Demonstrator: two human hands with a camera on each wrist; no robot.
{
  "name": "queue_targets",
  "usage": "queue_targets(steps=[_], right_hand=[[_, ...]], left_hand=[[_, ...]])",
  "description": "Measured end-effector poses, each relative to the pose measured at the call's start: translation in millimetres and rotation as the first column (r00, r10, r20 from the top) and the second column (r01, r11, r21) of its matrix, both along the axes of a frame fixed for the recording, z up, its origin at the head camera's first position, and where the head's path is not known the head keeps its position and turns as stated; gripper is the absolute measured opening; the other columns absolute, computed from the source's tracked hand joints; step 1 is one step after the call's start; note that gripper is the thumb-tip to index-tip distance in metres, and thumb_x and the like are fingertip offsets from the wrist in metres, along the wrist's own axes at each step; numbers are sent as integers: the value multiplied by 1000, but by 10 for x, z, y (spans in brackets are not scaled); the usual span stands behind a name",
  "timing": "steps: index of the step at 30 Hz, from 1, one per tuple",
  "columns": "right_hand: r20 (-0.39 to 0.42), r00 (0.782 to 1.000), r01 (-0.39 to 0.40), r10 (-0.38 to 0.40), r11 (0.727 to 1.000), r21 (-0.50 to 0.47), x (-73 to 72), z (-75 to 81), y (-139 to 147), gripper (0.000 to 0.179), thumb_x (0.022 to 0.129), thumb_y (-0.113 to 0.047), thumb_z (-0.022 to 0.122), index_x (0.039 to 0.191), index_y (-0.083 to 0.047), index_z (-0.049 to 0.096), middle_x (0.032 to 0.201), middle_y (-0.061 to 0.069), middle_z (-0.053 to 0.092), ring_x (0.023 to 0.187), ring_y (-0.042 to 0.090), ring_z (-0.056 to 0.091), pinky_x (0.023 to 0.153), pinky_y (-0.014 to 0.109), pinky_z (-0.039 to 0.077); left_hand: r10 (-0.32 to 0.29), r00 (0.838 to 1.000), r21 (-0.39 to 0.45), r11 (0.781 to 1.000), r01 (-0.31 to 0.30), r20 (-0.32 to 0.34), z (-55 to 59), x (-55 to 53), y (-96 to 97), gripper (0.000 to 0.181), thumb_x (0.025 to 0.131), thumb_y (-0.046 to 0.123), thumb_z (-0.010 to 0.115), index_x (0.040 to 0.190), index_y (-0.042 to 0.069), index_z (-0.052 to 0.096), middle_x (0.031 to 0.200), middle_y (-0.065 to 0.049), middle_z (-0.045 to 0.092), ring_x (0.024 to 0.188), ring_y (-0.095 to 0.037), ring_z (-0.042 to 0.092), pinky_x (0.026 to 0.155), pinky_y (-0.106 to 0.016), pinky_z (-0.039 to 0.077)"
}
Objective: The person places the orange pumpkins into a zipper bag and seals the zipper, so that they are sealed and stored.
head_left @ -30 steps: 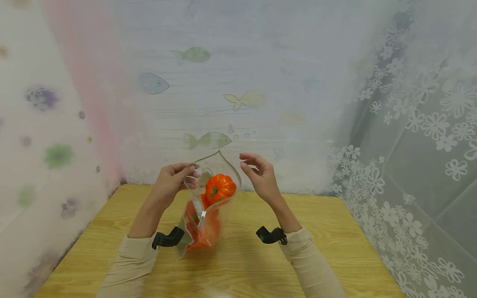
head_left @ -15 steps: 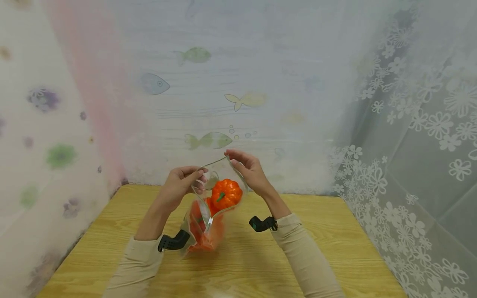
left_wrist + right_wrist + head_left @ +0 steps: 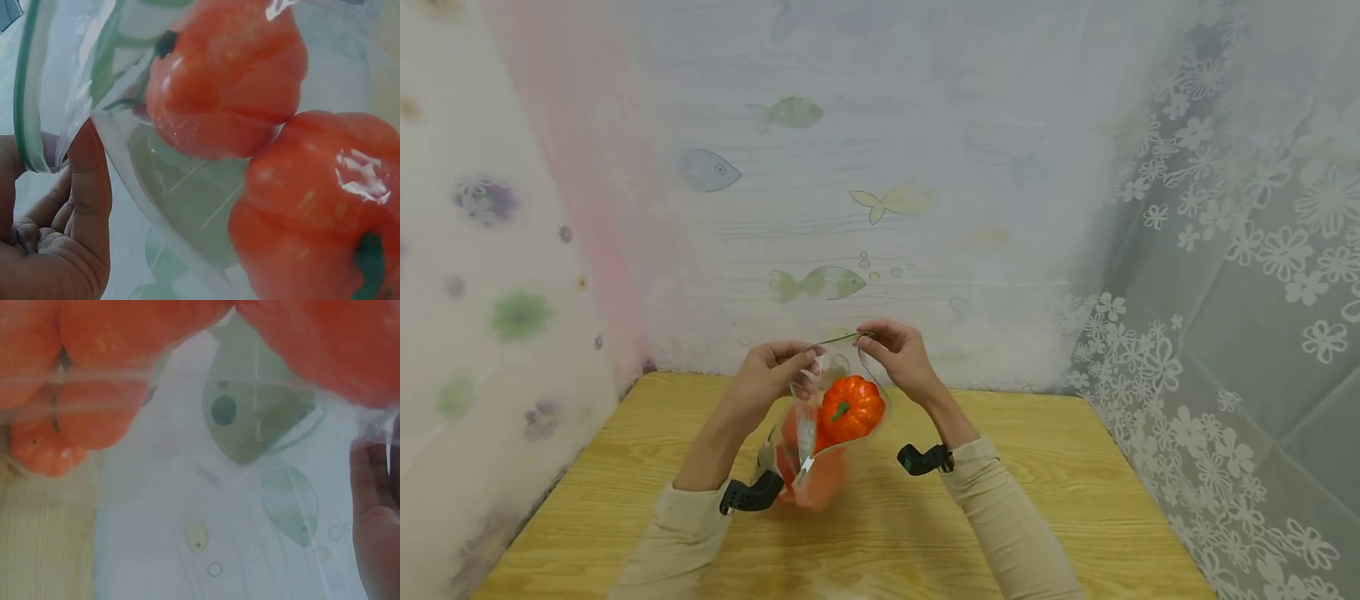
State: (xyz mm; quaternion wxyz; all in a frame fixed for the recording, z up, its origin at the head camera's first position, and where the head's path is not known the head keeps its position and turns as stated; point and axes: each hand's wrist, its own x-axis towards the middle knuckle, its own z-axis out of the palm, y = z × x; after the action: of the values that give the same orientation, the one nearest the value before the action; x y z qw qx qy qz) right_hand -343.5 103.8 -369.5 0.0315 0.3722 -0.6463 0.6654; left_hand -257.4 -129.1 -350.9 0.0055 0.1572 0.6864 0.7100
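Observation:
A clear zip bag (image 3: pixel 805 429) with a green-edged mouth and a white slider (image 3: pixel 807 465) stands tilted over the table, holding several small orange toy pumpkins. The top pumpkin (image 3: pixel 853 408), with its green stem, sits just inside the mouth. My left hand (image 3: pixel 763 379) pinches the left side of the rim between thumb and fingers. On the other end of the back rim, my right hand (image 3: pixel 901 354) pinches the edge. In the left wrist view, two pumpkins (image 3: pixel 228 81) press against the plastic beside the left hand (image 3: pixel 78 231). The right wrist view shows the right hand (image 3: pixel 378 500) only partly.
The bag is above a wooden table (image 3: pixel 1000 508). Behind it rises a pale wall covering (image 3: pixel 985 125) printed with fish. A flower-patterned sheet (image 3: pixel 1247 375) hangs at the right. Each wrist wears a black camera mount (image 3: pixel 925 460).
My right hand has come left from beside the bag and taken hold of its rim. My left hand has shifted slightly right with the bag, and the back rim has lowered and straightened.

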Motion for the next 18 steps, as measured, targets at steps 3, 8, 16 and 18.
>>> queue_targets(steps=[3,8,16,18], right_hand=[[-23,999,32,-34,997,-70,5,-12,6,21,100,2,62,114,18,62,92,-6,71,83,9,68,84,24,60],[-80,992,88,-100,986,-139,4,-7,22,21,99,1,63,111,18,64,80,-5,69,70,9,64,72,23,59],[-100,982,136,-158,972,-193,6,-13,72,20,98,3,64,107,20,64,70,-5,65,59,11,58,63,23,56],[-96,980,153,-175,967,-206,15,-4,88,19,98,3,64,107,19,65,70,-5,66,58,11,58,62,23,56]], left_hand=[[-15,1000,-28,999,15,-20,-18,28,4,39,106,15,57,131,-15,57,92,0,67,71,-10,68,70,-25,61],[-54,995,-99,994,46,-78,-28,98,-39,42,106,18,58,138,-9,56,102,-6,71,80,-14,71,79,-29,62],[-98,984,-176,982,70,-151,-69,321,-189,43,108,20,54,145,-1,52,129,-14,64,104,-16,70,95,-28,57],[-141,968,-182,978,103,-208,-107,382,-222,44,108,17,52,149,1,47,138,-16,57,110,-14,68,98,-25,55]])
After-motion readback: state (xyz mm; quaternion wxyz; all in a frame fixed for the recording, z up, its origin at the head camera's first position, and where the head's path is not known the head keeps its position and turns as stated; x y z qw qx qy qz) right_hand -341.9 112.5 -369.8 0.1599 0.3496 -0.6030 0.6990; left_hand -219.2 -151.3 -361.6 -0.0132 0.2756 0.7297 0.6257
